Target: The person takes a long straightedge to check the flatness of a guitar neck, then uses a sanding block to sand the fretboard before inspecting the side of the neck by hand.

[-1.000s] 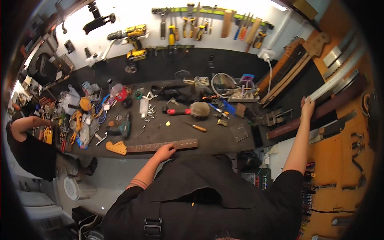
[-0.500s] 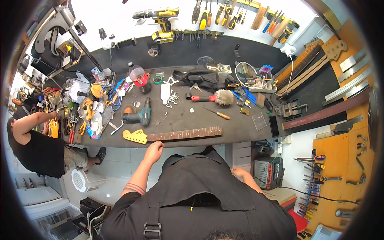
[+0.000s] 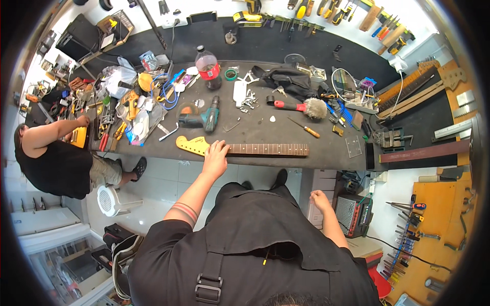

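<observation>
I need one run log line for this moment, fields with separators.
left hand: resting on guitar neck | right hand: empty, closed, below bench edge | neck: flat on workbench

I see a long dark surface (image 3: 326, 158) running left to right. At its near edge lies a guitar neck (image 3: 245, 149) with a yellow headstock. Just beyond it a green cordless drill (image 3: 200, 120) lies on its side. Farther back a cola bottle (image 3: 208, 67) stands upright, and right of centre a red-handled brush (image 3: 298, 106) lies near a screwdriver (image 3: 304, 128).
</observation>
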Tool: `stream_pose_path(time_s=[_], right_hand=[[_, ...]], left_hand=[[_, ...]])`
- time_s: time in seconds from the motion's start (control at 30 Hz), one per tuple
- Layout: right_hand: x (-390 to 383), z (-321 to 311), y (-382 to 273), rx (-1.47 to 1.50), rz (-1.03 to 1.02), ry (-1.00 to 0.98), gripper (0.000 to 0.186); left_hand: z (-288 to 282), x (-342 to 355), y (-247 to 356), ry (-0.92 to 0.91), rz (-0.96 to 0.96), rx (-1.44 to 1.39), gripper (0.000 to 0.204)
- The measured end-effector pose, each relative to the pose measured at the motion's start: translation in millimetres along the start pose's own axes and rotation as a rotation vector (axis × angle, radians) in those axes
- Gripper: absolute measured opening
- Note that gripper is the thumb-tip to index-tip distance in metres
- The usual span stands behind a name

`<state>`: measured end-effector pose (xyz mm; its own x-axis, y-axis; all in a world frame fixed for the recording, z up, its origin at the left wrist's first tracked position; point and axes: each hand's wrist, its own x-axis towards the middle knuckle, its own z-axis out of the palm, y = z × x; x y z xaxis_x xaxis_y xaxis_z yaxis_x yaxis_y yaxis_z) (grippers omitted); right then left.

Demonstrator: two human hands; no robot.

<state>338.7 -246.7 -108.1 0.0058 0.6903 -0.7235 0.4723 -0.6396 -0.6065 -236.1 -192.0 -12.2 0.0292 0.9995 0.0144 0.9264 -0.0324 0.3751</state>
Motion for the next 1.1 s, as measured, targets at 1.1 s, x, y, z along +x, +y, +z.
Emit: stream_pose_path(time_s=[1.1], right_hand=[[92.8,-46.8,-175.0,-1.073,0.164,0.066,0.084]], left_hand=[[-9.7,7.9,-95.0,0.020,-0.087,-0.099,0.058]])
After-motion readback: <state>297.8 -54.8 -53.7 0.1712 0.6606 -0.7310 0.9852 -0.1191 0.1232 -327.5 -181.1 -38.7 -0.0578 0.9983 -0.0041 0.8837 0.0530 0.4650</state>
